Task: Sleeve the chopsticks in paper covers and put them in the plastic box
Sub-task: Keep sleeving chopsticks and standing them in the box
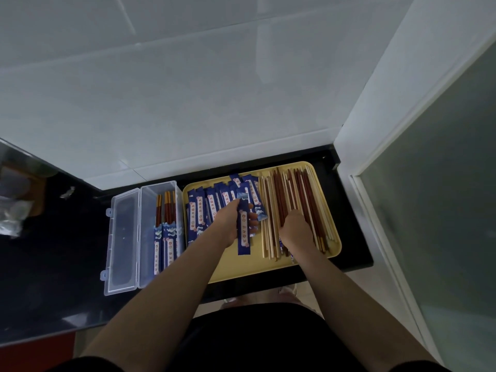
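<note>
A yellow tray (241,267) holds a heap of blue paper covers (206,202) on its left half and loose chopsticks (292,191), dark red and pale wood, on its right half. My left hand (230,221) holds one blue paper cover (243,232) lengthwise above the tray. My right hand (296,229) lies on the chopsticks with fingers curled down among them; whether it grips any is hidden. Left of the tray, the clear plastic box (146,210) stands open with several sleeved chopsticks (165,232) inside.
The box's lid (122,242) lies flat to the left on the black counter (53,264). A white tiled wall (188,89) rises behind the tray, a frosted door (442,210) stands at the right. Crumpled plastic (13,216) lies far left.
</note>
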`<action>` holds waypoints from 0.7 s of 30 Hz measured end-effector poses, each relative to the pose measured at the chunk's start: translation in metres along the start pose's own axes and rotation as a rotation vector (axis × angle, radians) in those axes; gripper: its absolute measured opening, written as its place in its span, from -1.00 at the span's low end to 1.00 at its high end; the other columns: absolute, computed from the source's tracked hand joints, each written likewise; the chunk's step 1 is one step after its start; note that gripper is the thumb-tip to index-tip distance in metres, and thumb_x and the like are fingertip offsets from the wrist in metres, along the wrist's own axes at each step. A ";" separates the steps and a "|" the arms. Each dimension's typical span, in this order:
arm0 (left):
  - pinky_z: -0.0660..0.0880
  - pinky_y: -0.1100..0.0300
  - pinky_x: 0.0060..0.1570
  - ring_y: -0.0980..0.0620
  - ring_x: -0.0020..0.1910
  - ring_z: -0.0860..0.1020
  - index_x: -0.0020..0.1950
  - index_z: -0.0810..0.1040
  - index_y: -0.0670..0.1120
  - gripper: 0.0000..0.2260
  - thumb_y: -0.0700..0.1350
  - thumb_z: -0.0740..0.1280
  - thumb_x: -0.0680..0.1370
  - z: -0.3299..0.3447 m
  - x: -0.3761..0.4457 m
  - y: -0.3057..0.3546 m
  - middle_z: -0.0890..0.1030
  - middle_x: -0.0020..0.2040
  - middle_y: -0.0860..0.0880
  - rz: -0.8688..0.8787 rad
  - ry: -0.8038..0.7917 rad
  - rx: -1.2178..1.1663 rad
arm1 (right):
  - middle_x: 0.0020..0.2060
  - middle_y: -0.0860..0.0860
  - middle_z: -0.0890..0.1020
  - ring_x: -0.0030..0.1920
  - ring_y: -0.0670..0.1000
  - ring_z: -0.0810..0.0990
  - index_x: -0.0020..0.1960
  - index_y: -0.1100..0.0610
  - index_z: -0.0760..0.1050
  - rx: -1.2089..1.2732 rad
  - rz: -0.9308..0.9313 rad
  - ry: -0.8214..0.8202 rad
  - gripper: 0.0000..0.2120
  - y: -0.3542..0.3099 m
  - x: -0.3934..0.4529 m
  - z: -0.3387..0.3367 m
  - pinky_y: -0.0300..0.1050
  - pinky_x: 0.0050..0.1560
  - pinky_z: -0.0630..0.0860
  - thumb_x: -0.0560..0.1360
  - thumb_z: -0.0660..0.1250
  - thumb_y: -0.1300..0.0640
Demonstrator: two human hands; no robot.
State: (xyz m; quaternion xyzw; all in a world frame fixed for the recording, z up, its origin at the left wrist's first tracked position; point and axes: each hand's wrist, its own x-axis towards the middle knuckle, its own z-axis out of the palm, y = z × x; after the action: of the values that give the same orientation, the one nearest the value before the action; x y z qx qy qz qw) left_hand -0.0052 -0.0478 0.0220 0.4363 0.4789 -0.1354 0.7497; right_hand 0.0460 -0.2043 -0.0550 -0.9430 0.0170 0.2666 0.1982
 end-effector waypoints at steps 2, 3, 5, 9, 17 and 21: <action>0.61 0.04 -0.23 -0.07 -0.32 0.60 0.16 0.57 -0.23 -0.65 0.03 0.21 0.66 0.000 -0.003 0.001 0.62 -0.22 -0.16 0.008 0.000 0.008 | -0.03 0.08 0.61 -0.12 0.06 0.65 0.22 0.19 0.42 -0.001 -0.006 0.012 -0.78 -0.001 0.000 0.000 0.03 -0.03 0.66 0.60 0.31 0.19; 0.61 0.05 -0.23 -0.07 -0.32 0.60 0.15 0.57 -0.23 -0.66 0.03 0.21 0.66 -0.001 -0.004 0.000 0.63 -0.23 -0.16 0.012 0.001 0.011 | -0.05 0.08 0.61 -0.14 0.05 0.65 0.22 0.19 0.43 0.006 -0.004 0.009 -0.79 -0.001 -0.001 0.000 0.01 -0.05 0.66 0.61 0.31 0.18; 0.61 0.06 -0.23 -0.06 -0.32 0.60 0.15 0.57 -0.23 -0.67 0.02 0.20 0.66 -0.001 -0.005 0.000 0.63 -0.23 -0.15 0.020 0.003 0.019 | -0.12 0.04 0.58 -0.21 0.01 0.62 0.21 0.19 0.44 0.025 0.011 -0.002 -0.81 -0.001 0.000 -0.003 -0.07 -0.18 0.62 0.61 0.30 0.18; 0.61 0.08 -0.22 -0.04 -0.33 0.60 0.21 0.56 -0.24 -0.67 -0.03 0.16 0.68 -0.001 -0.008 -0.002 0.64 -0.28 -0.13 0.020 0.014 0.025 | -0.23 -0.03 0.47 -0.33 -0.09 0.46 0.19 0.18 0.45 0.036 0.038 -0.027 -0.84 0.000 0.001 -0.007 -0.23 -0.41 0.32 0.63 0.30 0.19; 0.60 0.08 -0.21 -0.06 -0.30 0.60 0.14 0.59 -0.20 -0.66 0.04 0.17 0.68 0.002 -0.013 -0.002 0.63 -0.26 -0.13 0.039 0.044 0.095 | -0.19 0.04 0.53 -0.31 -0.07 0.49 0.02 0.17 0.45 0.140 0.016 -0.087 -0.95 0.001 -0.001 -0.022 -0.22 -0.34 0.38 0.61 0.31 0.19; 0.52 0.11 -0.29 -0.01 -0.42 0.51 0.03 0.61 -0.20 -0.55 0.13 0.10 0.67 0.007 -0.011 -0.001 0.57 -0.34 -0.10 0.046 0.102 0.151 | -0.15 -0.01 0.56 -0.30 -0.07 0.58 0.21 0.10 0.36 0.318 -0.107 -0.086 -0.76 -0.007 -0.013 -0.049 -0.25 -0.36 0.42 0.59 0.31 0.25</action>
State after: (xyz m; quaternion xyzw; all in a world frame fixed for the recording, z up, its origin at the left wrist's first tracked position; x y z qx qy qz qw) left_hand -0.0077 -0.0560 0.0314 0.5086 0.4946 -0.1316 0.6924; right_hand 0.0599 -0.2175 -0.0075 -0.8871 0.0004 0.2897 0.3593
